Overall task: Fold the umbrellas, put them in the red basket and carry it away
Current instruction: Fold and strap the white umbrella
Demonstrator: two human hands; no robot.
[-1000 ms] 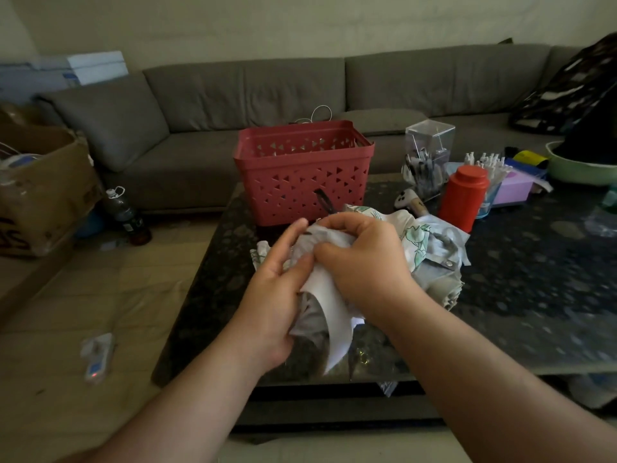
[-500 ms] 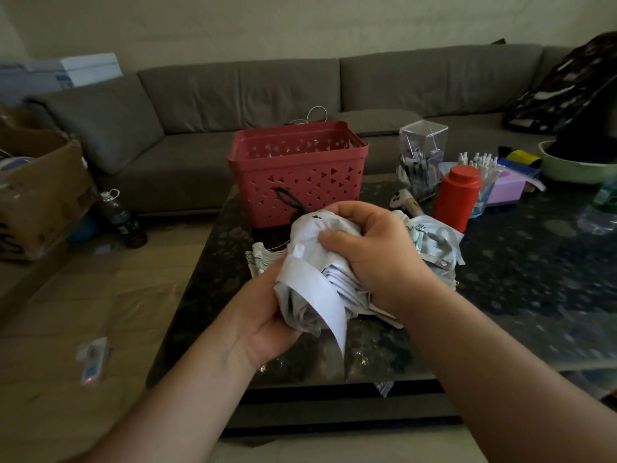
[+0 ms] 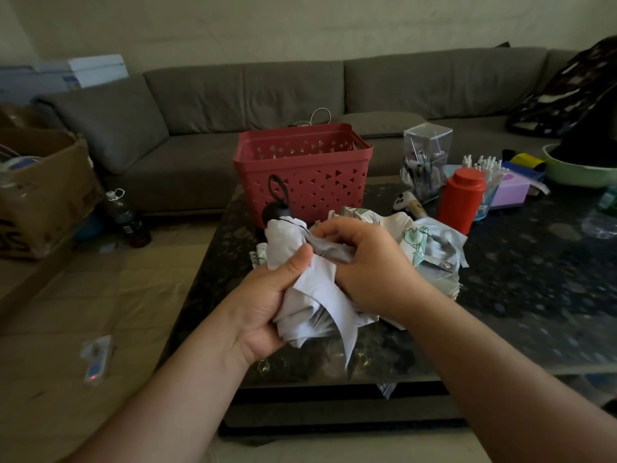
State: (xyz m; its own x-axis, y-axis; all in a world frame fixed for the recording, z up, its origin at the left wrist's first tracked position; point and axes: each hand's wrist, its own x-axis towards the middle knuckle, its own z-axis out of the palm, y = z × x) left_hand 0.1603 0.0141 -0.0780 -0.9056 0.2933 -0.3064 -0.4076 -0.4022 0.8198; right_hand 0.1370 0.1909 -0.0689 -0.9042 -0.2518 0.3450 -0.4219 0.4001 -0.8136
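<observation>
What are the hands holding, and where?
Both hold the white umbrella: left hand grips its bunched fabric middle, right hand pinches a fold of fabric beside it.

Cardboard box (image 3: 40, 192) cut off at left edge; white umbrella (image 3: 310, 295) partly hidden by hands.

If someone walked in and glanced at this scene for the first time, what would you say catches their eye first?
Most likely the two hands at the centre: the left hand and right hand both grip a crumpled white umbrella above the dark table. Just behind them stands the red basket, with a floral umbrella lying to its right front.
</observation>
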